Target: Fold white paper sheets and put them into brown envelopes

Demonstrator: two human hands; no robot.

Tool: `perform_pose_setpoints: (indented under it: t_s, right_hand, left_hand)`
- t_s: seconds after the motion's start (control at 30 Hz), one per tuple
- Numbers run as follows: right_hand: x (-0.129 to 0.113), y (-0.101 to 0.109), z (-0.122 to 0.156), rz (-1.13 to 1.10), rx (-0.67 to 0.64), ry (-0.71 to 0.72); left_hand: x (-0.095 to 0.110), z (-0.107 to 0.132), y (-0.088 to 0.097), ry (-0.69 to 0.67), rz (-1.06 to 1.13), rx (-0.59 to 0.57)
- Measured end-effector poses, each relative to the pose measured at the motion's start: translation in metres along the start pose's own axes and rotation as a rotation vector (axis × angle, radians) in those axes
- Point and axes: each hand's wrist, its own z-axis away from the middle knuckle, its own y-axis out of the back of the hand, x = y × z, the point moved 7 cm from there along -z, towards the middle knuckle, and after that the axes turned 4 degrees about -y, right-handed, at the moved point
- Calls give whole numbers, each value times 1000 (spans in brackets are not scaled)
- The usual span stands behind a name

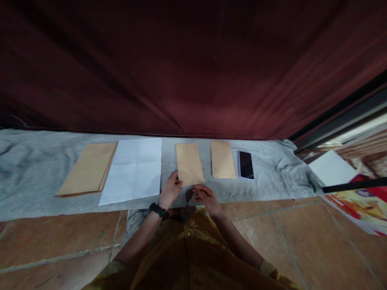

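A brown paper envelope (190, 163) lies in front of me on the grey cloth. At its lower left corner is my left hand (171, 189), thumb and fingers closed on the edge; a dark band is round that wrist. My right hand (208, 198) is at the envelope's lower edge, its fingers loosely bent and apart from the thumb, with nothing visible between them. Just right of it lies a small stack of brown envelopes (223, 160). To the left are white paper sheets (134, 171) with fold creases, and beyond them larger brown envelopes (89, 168) in a pile.
A phone (246, 165) with a dark screen lies right of the envelopes. The grey cloth (275, 173) covers a long narrow surface against a dark red curtain (193, 88). At the right are a dark metal frame (341, 117) and a colourful printed box (359, 207). Tiled floor (260, 229) lies below.
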Motion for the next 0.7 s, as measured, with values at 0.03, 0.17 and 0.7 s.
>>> perform_pose_setpoints:
  t_s: [0.03, 0.17, 0.7]
  right_hand:
    - [-8, 1, 1, 104, 29, 96]
    - [-43, -7, 13, 604, 100, 528]
    - [-44, -31, 13, 1212, 39, 748]
  left_hand:
    - [4, 2, 1, -22, -71, 7]
    - [19, 10, 3, -84, -342, 47]
    - [26, 30, -12, -185, -826, 107]
